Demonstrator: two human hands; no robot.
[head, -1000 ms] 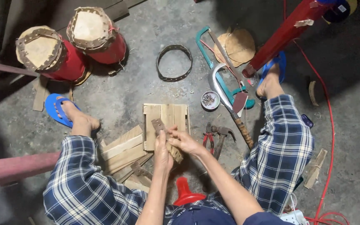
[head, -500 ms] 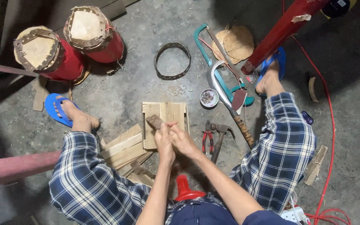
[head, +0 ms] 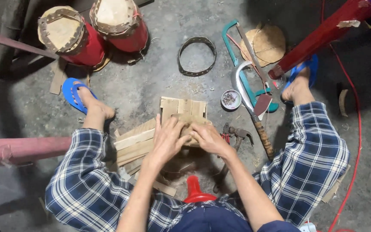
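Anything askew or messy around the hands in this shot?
Mildly. The wooden slats beside the left hand lie fanned out unevenly, and wood chips litter the floor. Both hands, right hand too, press a wood piece on the slat block.

No packages, labels, signs, screens.

Blue-and-white plaid trousers [head: 310, 172], blue flip-flops [head: 74, 94], bare forearms

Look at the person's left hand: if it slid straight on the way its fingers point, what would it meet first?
The left hand points up the picture, so it would likely first meet the slatted wooden block just beyond its fingertips, though depth is unclear.
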